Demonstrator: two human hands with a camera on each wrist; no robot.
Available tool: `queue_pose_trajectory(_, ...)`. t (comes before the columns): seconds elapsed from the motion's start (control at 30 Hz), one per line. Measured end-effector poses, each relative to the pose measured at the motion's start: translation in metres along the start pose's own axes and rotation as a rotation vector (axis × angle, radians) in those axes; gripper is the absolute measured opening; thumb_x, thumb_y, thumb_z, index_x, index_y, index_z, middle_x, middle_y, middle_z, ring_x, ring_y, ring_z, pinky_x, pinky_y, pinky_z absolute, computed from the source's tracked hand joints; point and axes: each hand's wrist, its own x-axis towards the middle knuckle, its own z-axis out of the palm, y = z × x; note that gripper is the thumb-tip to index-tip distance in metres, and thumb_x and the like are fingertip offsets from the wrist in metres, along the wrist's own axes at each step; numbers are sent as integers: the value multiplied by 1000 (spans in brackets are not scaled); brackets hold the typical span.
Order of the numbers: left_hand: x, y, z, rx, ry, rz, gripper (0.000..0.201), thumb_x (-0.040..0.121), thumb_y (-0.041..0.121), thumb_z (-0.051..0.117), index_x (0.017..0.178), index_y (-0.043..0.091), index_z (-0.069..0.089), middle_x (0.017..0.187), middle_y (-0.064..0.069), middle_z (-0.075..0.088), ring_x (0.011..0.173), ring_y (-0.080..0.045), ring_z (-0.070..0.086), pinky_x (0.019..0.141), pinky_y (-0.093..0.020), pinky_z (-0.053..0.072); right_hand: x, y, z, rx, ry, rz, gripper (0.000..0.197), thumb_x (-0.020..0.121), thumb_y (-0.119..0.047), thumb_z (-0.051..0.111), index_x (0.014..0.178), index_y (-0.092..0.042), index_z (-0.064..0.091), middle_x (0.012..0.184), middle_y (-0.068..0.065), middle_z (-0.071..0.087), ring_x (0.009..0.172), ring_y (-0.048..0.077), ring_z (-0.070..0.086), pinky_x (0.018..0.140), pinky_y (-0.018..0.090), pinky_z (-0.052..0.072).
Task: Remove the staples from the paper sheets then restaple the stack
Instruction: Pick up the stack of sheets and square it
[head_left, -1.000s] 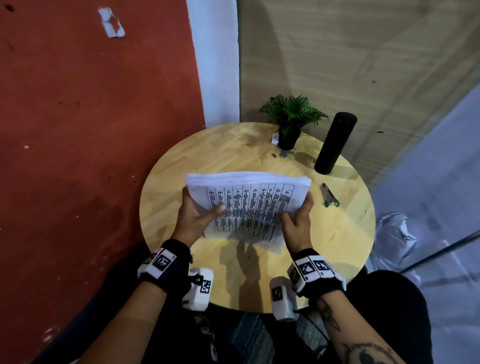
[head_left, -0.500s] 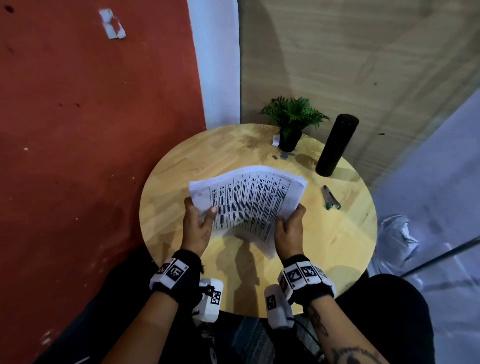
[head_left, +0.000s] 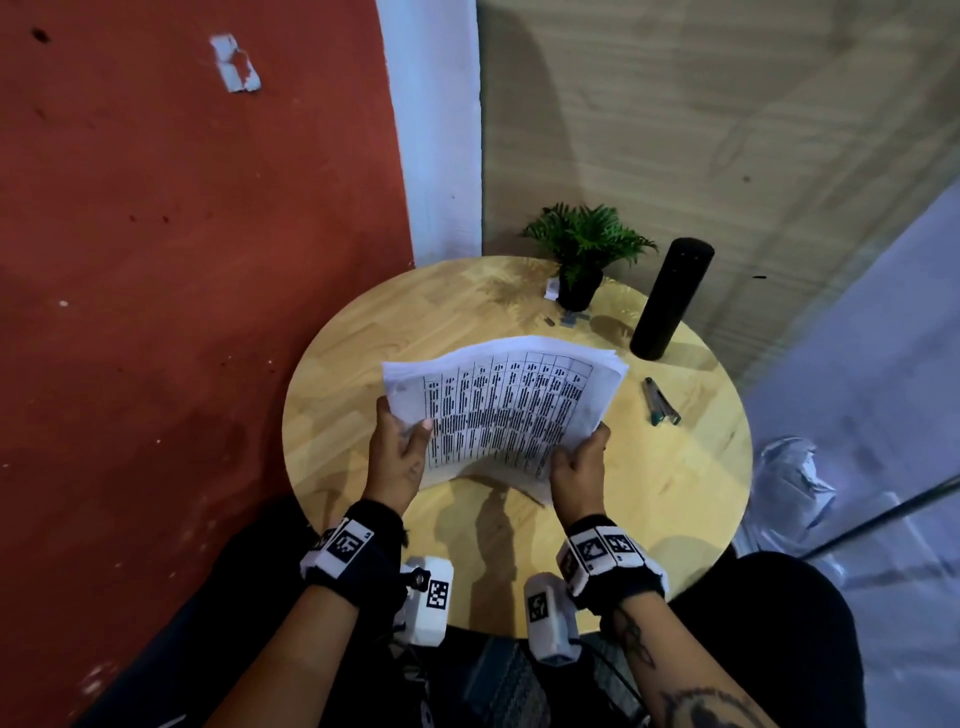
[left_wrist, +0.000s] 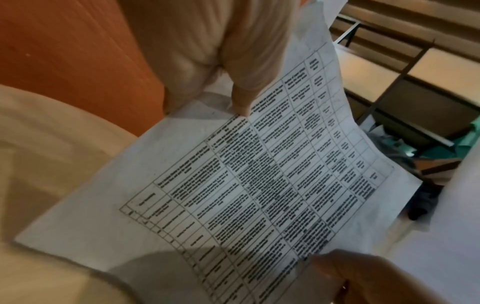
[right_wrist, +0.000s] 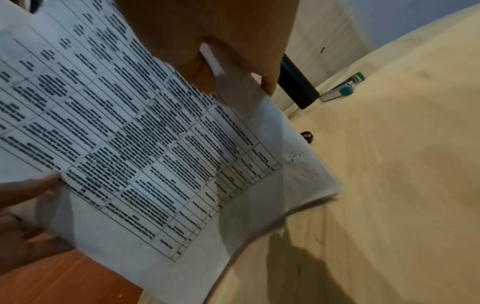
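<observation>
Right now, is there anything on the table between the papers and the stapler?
Nothing visible. The paper stack is held above the round table by the left hand and the right hand. The stapler lies to its right, with only bare wood between them.

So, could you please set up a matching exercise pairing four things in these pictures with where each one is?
Things:
1. paper stack
2. stapler
3. potted plant
4. black cylinder

Places:
A. standing at the table's far right
B. held above the table in both hands
C. lying flat on the table right of the papers
D. standing at the table's far edge, left of the cylinder

Pairs: 1-B, 2-C, 3-D, 4-A
</observation>
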Motion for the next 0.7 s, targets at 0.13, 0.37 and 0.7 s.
queue_pose_trajectory(0.13, -4, -2, -8, -73, -22, -68, 58, 86, 8, 64, 136, 6, 35, 132, -13, 53, 119, -24, 54, 103, -38, 44, -5, 1, 1, -22, -111, 23, 66, 67, -19, 51, 128, 2, 36, 114, 8, 49, 104, 20, 49, 81, 25, 38)
queue_pose_trajectory(0.37, 13, 7, -14, -157, -144, -149, 48, 85, 9, 66, 129, 2, 49, 124, -12, 62, 115, -27, 59, 100, -46, 46, 28, -14, -1, 58, -64, 83, 26, 88, 4, 47, 106, -8, 33, 100, 14, 55, 94, 29, 54, 83, 43, 46)
queue_pose_trajectory(0.7, 79, -35, -2, 22, -106, -466, 44, 86, -2, 61, 128, -6, 49, 132, -23, 53, 115, -31, 54, 105, -48, 36, 67, -4, -10, -351, -344, 307, 44, 90, -12, 53, 129, -1, 35, 112, 23, 56, 106, 36, 56, 76, 33, 39)
